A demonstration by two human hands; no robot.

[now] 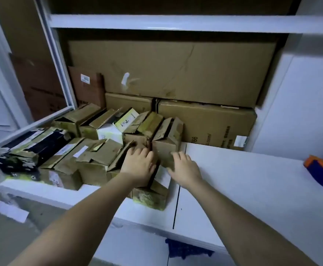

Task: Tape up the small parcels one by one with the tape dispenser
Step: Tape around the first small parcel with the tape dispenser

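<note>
We see a worn brown cardboard parcel (pixel 166 148) on the white tabletop (pixel 243 179), its top flaps standing open, its edges scuffed and stained. Our left hand (pixel 138 164) and right hand (pixel 184 168) rest on it from either side, fingers (pixel 176 156) spread and fairly straight, gripping nothing. More small parcels (pixel 91 150) crowd to its left. An orange and blue tape dispenser (pixel 321 169) sits well apart at the right edge.

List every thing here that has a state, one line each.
Left hand: open, fingers spread on a small parcel.
Right hand: open, resting on the parcel between the hands.
Parcel between the hands: flaps up, untaped.
Other small parcels: flaps loose, mostly unsealed.
Tape dispenser: lying untouched at the far right of the counter.
Large cartons: closed, stacked behind.
</note>
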